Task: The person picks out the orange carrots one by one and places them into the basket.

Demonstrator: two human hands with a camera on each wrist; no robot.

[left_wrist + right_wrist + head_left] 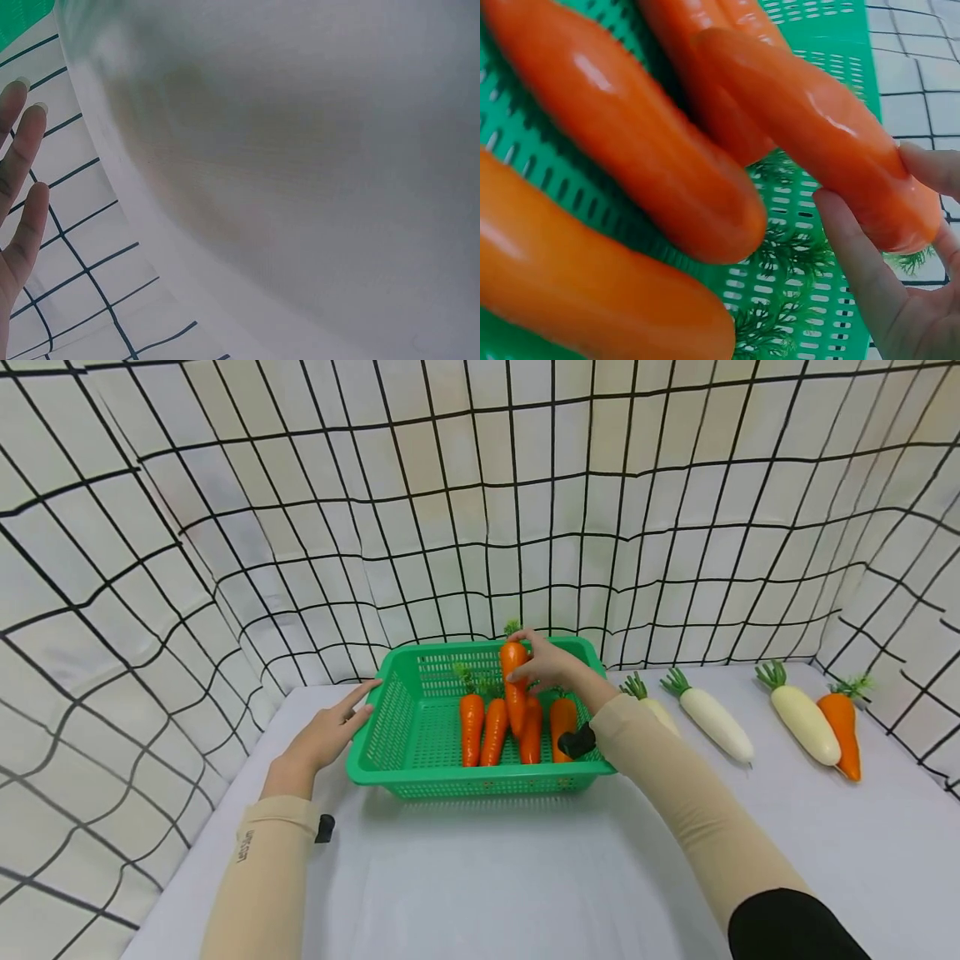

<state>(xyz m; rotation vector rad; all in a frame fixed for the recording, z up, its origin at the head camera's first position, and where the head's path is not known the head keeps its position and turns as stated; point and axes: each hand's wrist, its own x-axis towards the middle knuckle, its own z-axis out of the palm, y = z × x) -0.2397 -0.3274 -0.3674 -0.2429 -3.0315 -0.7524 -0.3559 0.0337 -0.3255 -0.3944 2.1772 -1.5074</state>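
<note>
My right hand [546, 662] grips a carrot [514, 685] near its leafy top, above the green basket [420, 781]. In the right wrist view, the thumb and fingers close around the carrot's [817, 120] thick end, and its tip overlaps other carrots. Several more carrots lie in the basket side by side, among them one carrot [471, 727] at the left of the row and another [562, 720] at the right. My left hand [326, 735] is at the basket's left rim, its fingers extended with the fingertips right at the edge. In the left wrist view, those fingers [22, 157] look straight and hold nothing.
Right of the basket on the white table [480, 877] lie a white radish [716, 722], a cream radish [806, 722] and a carrot [843, 735] beside it. Another radish [656, 706] is partly hidden by my right sleeve. Black netting [480, 485] encloses the back and sides.
</note>
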